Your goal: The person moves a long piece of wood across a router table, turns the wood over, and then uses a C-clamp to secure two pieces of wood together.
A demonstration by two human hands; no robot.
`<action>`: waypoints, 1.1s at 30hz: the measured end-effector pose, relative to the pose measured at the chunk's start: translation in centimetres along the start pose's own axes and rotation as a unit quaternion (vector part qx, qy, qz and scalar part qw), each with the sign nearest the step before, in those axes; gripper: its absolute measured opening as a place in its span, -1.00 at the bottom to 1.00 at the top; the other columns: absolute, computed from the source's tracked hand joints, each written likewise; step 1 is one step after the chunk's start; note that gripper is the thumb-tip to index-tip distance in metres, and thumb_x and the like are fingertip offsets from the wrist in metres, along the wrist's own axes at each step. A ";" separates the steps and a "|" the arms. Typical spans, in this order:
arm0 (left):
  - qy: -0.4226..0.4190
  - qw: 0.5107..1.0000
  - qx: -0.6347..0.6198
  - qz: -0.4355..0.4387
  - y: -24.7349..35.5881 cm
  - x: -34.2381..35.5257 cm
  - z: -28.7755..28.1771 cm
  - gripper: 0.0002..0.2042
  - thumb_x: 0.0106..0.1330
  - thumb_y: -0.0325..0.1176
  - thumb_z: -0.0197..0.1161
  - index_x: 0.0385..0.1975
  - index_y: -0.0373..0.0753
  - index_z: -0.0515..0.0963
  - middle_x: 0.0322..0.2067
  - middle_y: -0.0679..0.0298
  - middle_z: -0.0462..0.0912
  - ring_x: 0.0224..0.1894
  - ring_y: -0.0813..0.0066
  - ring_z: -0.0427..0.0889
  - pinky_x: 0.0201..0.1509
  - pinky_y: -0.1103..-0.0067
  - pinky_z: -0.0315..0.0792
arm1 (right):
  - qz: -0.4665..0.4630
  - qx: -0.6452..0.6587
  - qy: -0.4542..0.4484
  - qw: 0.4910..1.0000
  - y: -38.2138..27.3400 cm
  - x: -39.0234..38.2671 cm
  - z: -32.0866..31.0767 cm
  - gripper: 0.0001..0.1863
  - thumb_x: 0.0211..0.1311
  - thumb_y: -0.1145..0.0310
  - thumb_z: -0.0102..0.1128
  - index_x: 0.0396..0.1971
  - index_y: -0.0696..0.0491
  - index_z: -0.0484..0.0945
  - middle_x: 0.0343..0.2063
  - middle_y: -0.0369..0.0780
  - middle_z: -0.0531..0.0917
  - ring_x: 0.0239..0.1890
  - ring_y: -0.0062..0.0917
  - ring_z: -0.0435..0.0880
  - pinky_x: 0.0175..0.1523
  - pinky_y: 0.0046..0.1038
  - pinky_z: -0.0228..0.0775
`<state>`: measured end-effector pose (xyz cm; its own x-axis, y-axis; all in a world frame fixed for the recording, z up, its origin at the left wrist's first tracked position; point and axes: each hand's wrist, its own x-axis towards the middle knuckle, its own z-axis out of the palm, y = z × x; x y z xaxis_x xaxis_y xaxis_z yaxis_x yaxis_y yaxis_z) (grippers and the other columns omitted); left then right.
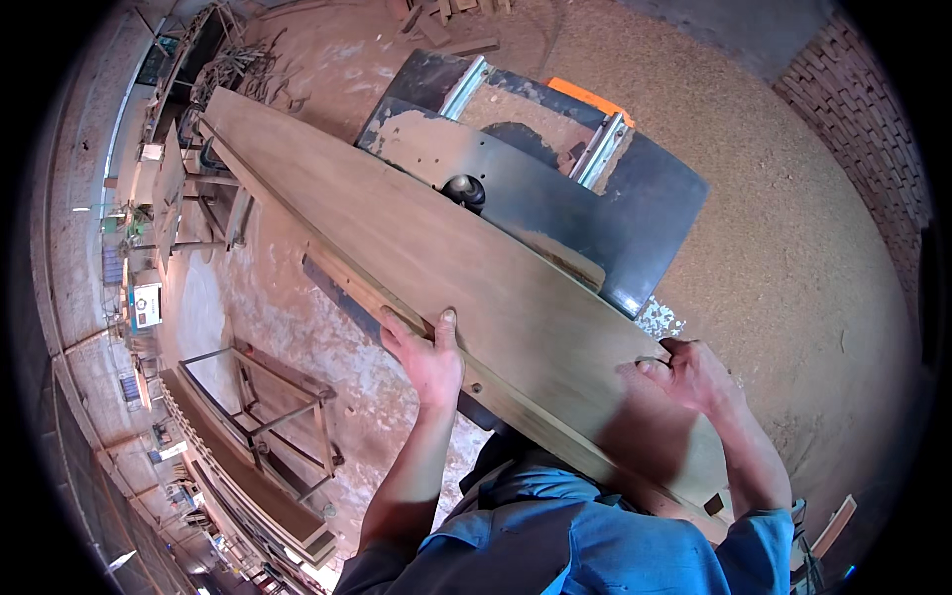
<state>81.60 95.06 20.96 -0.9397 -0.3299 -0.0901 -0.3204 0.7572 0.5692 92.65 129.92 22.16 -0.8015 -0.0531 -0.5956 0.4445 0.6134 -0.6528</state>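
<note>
A long, wide wooden board lies slantwise across a dark metal machine table, from the far left to my body at the lower right. My left hand grips its near edge around the middle, the thumb resting on the upper face. On the far edge, close to the right end, my right hand is closed with its thumb on top; the fingers below are partly hidden. A round dark spindle rises from the table right beside the board's far edge. Under the board, the table is hidden.
Two metal rails and an orange strip sit on the table's far side. Sawdust covers the floor. Metal-framed stands are at the left, scrap wood at the back and a brick wall at the far right.
</note>
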 end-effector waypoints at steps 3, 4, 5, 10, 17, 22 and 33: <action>0.003 1.000 -0.005 0.003 -0.1 0.1 0.1 0.04 0.32 -0.08 0.42 0.47 -0.57 -0.20 0.39 -0.36 -0.08 0.42 -0.27 0.11 0.47 0.19 0.19 | 0.037 0.011 -0.020 0.999 -0.4 0.0 -0.3 -0.41 0.26 -0.20 0.23 -0.13 0.09 0.73 -0.16 0.06 0.70 -0.11 0.06 0.65 0.01 -0.15 0.51; 0.003 1.000 -0.009 0.006 -0.1 0.2 0.1 0.04 0.32 -0.08 0.42 0.47 -0.57 -0.20 0.39 -0.36 -0.08 0.42 -0.27 0.11 0.47 0.19 0.18 | 0.033 -0.003 -0.023 0.999 -0.3 0.0 -0.3 -0.39 0.26 -0.20 0.23 -0.15 0.12 0.73 -0.16 0.06 0.70 -0.14 0.06 0.65 -0.01 -0.15 0.51; 0.004 1.000 -0.010 0.008 -0.2 0.2 0.1 0.04 0.32 -0.08 0.42 0.47 -0.57 -0.20 0.39 -0.36 -0.08 0.42 -0.27 0.11 0.47 0.19 0.18 | 0.029 -0.016 -0.027 0.999 0.0 0.0 -0.4 -0.38 0.26 -0.20 0.23 -0.16 0.14 0.73 -0.15 0.06 0.70 -0.17 0.06 0.66 -0.03 -0.15 0.51; 0.004 1.000 -0.016 0.007 -0.5 0.0 0.1 0.05 0.32 -0.06 0.42 0.47 -0.57 -0.20 0.40 -0.36 -0.09 0.42 -0.28 0.10 0.48 0.19 0.16 | 0.015 -0.020 -0.009 1.000 0.5 -0.6 -0.5 -0.31 0.28 -0.22 0.23 -0.31 0.27 0.70 -0.24 0.09 0.68 -0.28 0.09 0.64 -0.15 -0.13 0.51; 0.004 1.000 -0.017 0.011 -0.4 0.1 0.2 0.07 0.31 -0.05 0.43 0.47 -0.57 -0.21 0.40 -0.38 -0.10 0.44 -0.28 0.07 0.49 0.19 0.14 | 0.001 -0.036 0.012 0.999 1.8 -1.6 -0.4 -0.24 0.27 -0.30 0.20 -0.47 0.28 0.65 -0.42 0.10 0.63 -0.36 0.12 0.59 -0.26 -0.12 0.48; 0.007 1.000 -0.020 0.017 -0.9 0.1 0.3 0.07 0.31 -0.04 0.43 0.48 -0.56 -0.20 0.38 -0.39 -0.08 0.42 -0.29 0.09 0.48 0.18 0.14 | -0.026 -0.026 0.019 0.999 3.3 -2.3 -0.2 -0.23 0.28 -0.32 0.17 -0.49 0.26 0.66 -0.42 0.08 0.61 -0.41 0.09 0.58 -0.29 -0.12 0.45; -0.005 1.000 -0.002 -0.012 0.2 0.1 0.0 0.10 0.23 -0.18 0.51 0.49 -0.51 -0.24 0.39 -0.36 -0.08 0.42 -0.24 0.11 0.48 0.19 0.15 | -0.019 -0.033 0.093 0.995 3.8 -2.9 0.7 -0.11 0.15 -0.50 0.12 -0.13 0.18 0.66 -0.42 0.06 0.68 -0.28 0.07 0.68 -0.21 -0.09 0.52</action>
<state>81.48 95.19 21.12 -0.9332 -0.3416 -0.1119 -0.3418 0.7473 0.5698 96.95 131.82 21.10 -0.8798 0.0655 -0.4709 0.3908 0.6638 -0.6377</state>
